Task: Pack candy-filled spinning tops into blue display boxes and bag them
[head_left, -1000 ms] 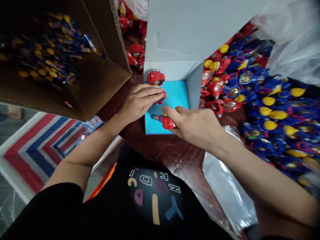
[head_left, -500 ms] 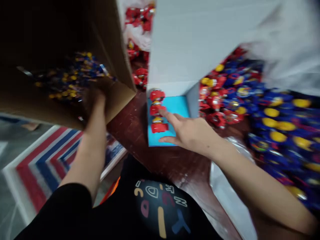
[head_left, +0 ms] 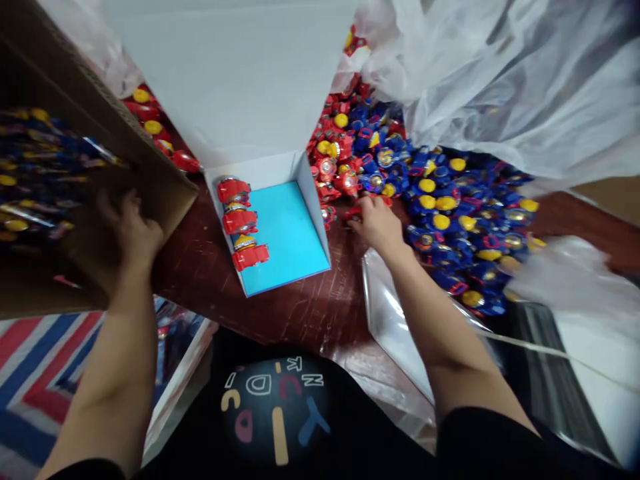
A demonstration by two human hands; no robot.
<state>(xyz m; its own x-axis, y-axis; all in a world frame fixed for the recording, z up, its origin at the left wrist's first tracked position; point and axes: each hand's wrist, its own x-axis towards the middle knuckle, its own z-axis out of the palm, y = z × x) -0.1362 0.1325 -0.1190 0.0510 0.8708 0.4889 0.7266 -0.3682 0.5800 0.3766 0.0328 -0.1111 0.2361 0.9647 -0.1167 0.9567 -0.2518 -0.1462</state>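
Observation:
Three red plastic toys [head_left: 240, 221] with silver and yellow parts stand in a row along the left wall of the white box [head_left: 315, 207], on its blue bottom. My right hand [head_left: 380, 223] has its fingers curled on a red toy [head_left: 354, 213] at the near edge of the loose red toys [head_left: 327, 167]; the fingers partly cover it. Inside the brown cardboard box [head_left: 175, 220] is my left hand [head_left: 135, 227], blurred, its fingers apart and nothing visible in them. Blue and yellow pieces [head_left: 40, 173] lie deeper in that carton, beyond the fingertips.
A heap of blue toys with yellow caps [head_left: 450, 207] spreads to the right on the dark red table [head_left: 300, 320]. White plastic sheeting [head_left: 475, 87] covers the back right. A clear plastic bag [head_left: 390, 307] lies under my right forearm. A striped bag [head_left: 40, 373] is low at left.
My right hand has left the row of red toys in the white box and moved right to the loose red ones. My left hand stays in the carton. The view has shifted right.

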